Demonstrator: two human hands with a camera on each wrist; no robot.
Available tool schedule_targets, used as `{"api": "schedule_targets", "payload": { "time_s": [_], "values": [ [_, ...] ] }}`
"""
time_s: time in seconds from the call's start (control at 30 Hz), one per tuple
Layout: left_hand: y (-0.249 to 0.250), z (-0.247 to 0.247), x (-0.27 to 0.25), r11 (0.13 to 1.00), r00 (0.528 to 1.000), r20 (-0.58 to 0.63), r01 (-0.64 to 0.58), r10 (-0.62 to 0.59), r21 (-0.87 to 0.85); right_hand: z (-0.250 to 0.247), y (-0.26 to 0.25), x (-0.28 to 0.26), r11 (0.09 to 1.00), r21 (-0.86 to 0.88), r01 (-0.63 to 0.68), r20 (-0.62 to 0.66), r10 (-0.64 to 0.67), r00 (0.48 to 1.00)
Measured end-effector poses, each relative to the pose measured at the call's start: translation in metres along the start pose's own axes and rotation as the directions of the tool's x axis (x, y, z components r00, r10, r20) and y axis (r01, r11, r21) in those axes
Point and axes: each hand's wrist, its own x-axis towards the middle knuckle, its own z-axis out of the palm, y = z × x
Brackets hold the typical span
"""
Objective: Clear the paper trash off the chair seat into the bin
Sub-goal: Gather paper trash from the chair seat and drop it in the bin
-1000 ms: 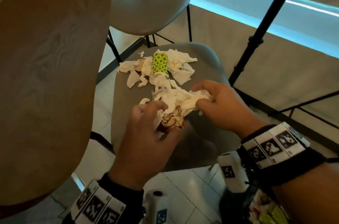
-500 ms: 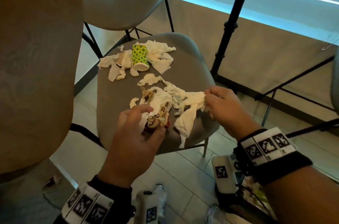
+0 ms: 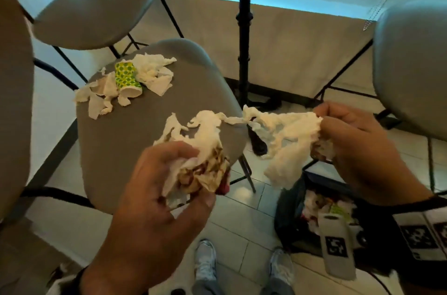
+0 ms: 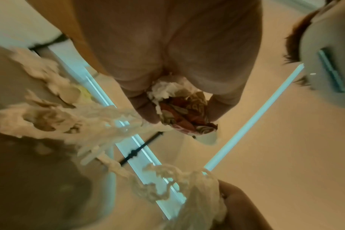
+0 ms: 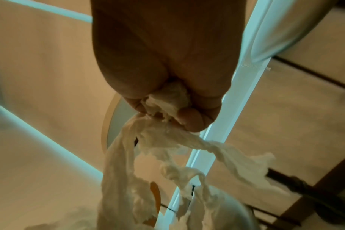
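My left hand [image 3: 169,188] grips a crumpled wad of red-and-cream patterned paper [image 3: 205,171] with white tissue, held above the near edge of the grey chair seat [image 3: 150,125]. My right hand [image 3: 348,140] grips torn white tissue [image 3: 283,135], which stretches in a strand to the left hand's wad and hangs over the black bin [image 3: 297,217] on the floor. At the seat's far left lie more white paper scraps [image 3: 154,72] and a green-dotted yellow paper cup [image 3: 125,77] on its side. The left wrist view shows the patterned wad [image 4: 185,112] between the fingers; the right wrist view shows tissue [image 5: 167,99] in the fist.
A second grey chair [image 3: 94,4] stands behind the seat and another chair back [image 3: 411,62] at the right. A black tripod pole [image 3: 244,28] rises just beyond the seat. The bin holds earlier trash [image 3: 321,210]. My shoes [image 3: 205,263] stand on the tiled floor below.
Both hands have lifted the paper off the seat and moved right. The right hand has swung out past the seat's edge to above the bin, stretching the tissue between the hands.
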Motion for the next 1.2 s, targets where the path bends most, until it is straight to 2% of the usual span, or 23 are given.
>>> {"api": "schedule_targets", "payload": {
  "time_s": [0.07,0.1,0.13,0.2,0.23,0.27,0.3,0.33,0.37,0.4,0.5,0.57,0.63,0.67,0.7,0.77,0.83,0.87,0.9,0.97,1.03,1.1,1.2],
  "values": [
    [0.020,0.031,0.002,0.997,0.987,0.144,-0.069,0.065,0.024,-0.039,0.010,-0.028,0.999,-0.026,-0.031,-0.036,0.030,0.999],
    [0.019,0.050,0.007,0.998,0.975,0.211,-0.067,0.070,-0.018,-0.060,0.020,-0.041,0.997,-0.026,-0.071,-0.074,0.069,0.995],
    [0.018,0.075,0.015,1.000,0.952,0.305,-0.008,0.016,-0.026,-0.081,0.032,-0.055,0.994,-0.009,-0.111,-0.116,0.110,0.987],
    [0.002,0.113,0.019,0.995,0.836,0.541,0.087,-0.094,0.039,-0.115,0.057,-0.081,0.985,0.015,-0.171,-0.194,0.170,0.966],
    [-0.001,0.138,0.016,0.996,0.779,0.624,0.089,-0.061,-0.014,-0.131,0.072,-0.093,0.980,0.026,-0.195,-0.228,0.196,0.954],
    [-0.001,0.164,0.015,0.998,0.725,0.688,0.019,0.026,-0.058,-0.147,0.091,-0.105,0.976,0.043,-0.212,-0.267,0.215,0.939],
    [0.001,0.189,0.013,0.990,0.708,0.697,-0.022,0.114,-0.140,-0.161,0.110,-0.115,0.973,0.067,-0.221,-0.305,0.231,0.924],
    [0.005,0.214,0.014,0.993,0.750,0.657,0.008,0.073,-0.120,-0.171,0.129,-0.125,0.970,0.101,-0.222,-0.346,0.243,0.906],
    [0.001,0.233,0.012,0.988,0.745,0.657,-0.025,0.119,-0.151,-0.181,0.148,-0.133,0.962,0.155,-0.226,-0.381,0.269,0.885],
    [-0.009,0.251,0.012,0.983,0.719,0.677,-0.055,0.160,-0.174,-0.189,0.169,-0.139,0.950,0.199,-0.241,-0.410,0.304,0.860],
    [-0.048,0.321,0.024,0.984,0.692,0.720,0.088,0.051,-0.154,-0.206,0.237,-0.149,0.907,0.266,-0.326,-0.467,0.417,0.779],
    [-0.081,0.365,0.031,0.985,0.657,0.753,0.154,-0.038,-0.084,-0.210,0.286,-0.148,0.870,0.277,-0.409,-0.518,0.494,0.699],
    [-0.116,0.405,0.036,0.976,0.632,0.765,0.217,-0.124,-0.021,-0.215,0.337,-0.138,0.826,0.201,-0.526,-0.552,0.539,0.636],
    [-0.133,0.422,0.038,0.964,0.621,0.764,0.266,-0.173,0.003,-0.216,0.361,-0.132,0.806,0.148,-0.573,-0.542,0.551,0.635],
    [-0.150,0.438,0.040,0.948,0.607,0.762,0.318,-0.226,0.029,-0.218,0.388,-0.127,0.774,0.171,-0.609,-0.550,0.588,0.593],
    [-0.181,0.466,0.043,0.926,0.610,0.726,0.366,-0.317,0.097,-0.220,0.430,-0.117,0.671,0.285,-0.684,-0.525,0.707,0.474],
    [-0.213,0.486,0.046,0.914,0.611,0.697,0.370,-0.375,0.167,-0.222,0.459,-0.107,0.611,0.302,-0.732,-0.473,0.763,0.441],
    [-0.227,0.493,0.046,0.908,0.597,0.697,0.362,-0.398,0.209,-0.222,0.470,-0.102,0.588,0.352,-0.728,-0.474,0.783,0.404],
    [-0.240,0.499,0.046,0.901,0.568,0.707,0.352,-0.421,0.253,-0.221,0.481,-0.098,0.511,0.498,-0.700,-0.407,0.851,0.332],
    [-0.255,0.503,0.044,0.882,0.506,0.727,0.345,-0.464,0.322,-0.215,0.497,-0.092,0.502,0.591,-0.632,-0.365,0.865,0.345],
    [-0.264,0.499,0.039,0.855,0.461,0.723,0.338,-0.514,0.392,-0.209,0.509,-0.090,0.423,0.685,-0.592,-0.274,0.904,0.329],
    [-0.274,0.487,0.034,0.825,0.426,0.710,0.362,-0.560,0.433,-0.200,0.508,-0.090,0.431,0.627,-0.649,-0.257,0.901,0.349],
    [-0.291,0.456,0.028,0.820,0.431,0.700,0.367,-0.569,0.440,-0.180,0.510,-0.090,0.509,0.452,-0.733,-0.323,0.859,0.397]
  ]
}}
